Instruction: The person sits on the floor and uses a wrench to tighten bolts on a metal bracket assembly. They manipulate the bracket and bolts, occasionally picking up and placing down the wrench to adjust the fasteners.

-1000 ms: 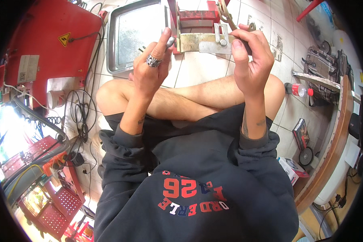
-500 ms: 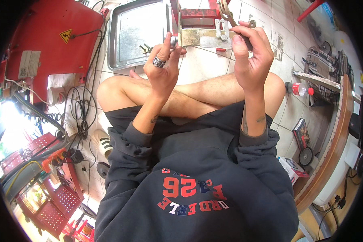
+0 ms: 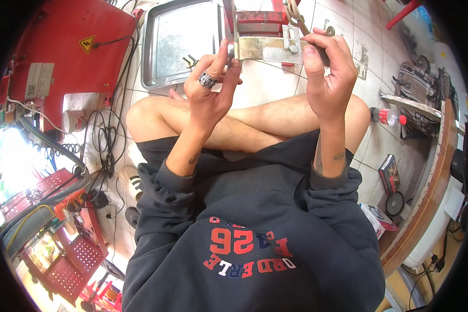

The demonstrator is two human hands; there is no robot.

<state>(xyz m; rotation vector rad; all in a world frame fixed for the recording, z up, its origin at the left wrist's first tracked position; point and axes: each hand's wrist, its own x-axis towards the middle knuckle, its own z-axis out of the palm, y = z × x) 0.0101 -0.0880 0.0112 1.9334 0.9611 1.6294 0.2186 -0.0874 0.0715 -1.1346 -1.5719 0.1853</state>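
The person sits cross-legged on a tiled floor point(image 3: 275, 86). A flat brass-coloured metal bar point(image 3: 262, 48) is held up above the knees, level, in front of a red metal frame point(image 3: 255, 18).

Left hand point(image 3: 210, 91): fingers curled, thumb and forefinger tips pressed on a small round part at the bar's left end; a ring sits on one finger. Right hand point(image 3: 327, 78): closed round a dark handle, thumb pressed near the bar's right end – what the handle belongs to cannot be told.

Risks, as judged:
- The small part at the left end is held by fingertips only; a slip would drop it onto the floor or into the steel tray point(image 3: 179, 44) beyond.
- The bar has no support beneath – if either grip loosens it would fall on bare legs.
- The loose cables point(image 3: 106, 140) on the floor at the left knee could snag a foot.

Labels and packages: a yellow triangular warning sign point(image 3: 87, 43) and a pale rectangular label point(image 3: 39, 80) on the red machine point(image 3: 62, 52), upper left; a red-capped bottle point(image 3: 386, 115) by the right knee; a dark flat package point(image 3: 389, 174) and a red-and-white box point(image 3: 378, 217) on the floor near the curved wooden bench edge point(image 3: 426, 197).
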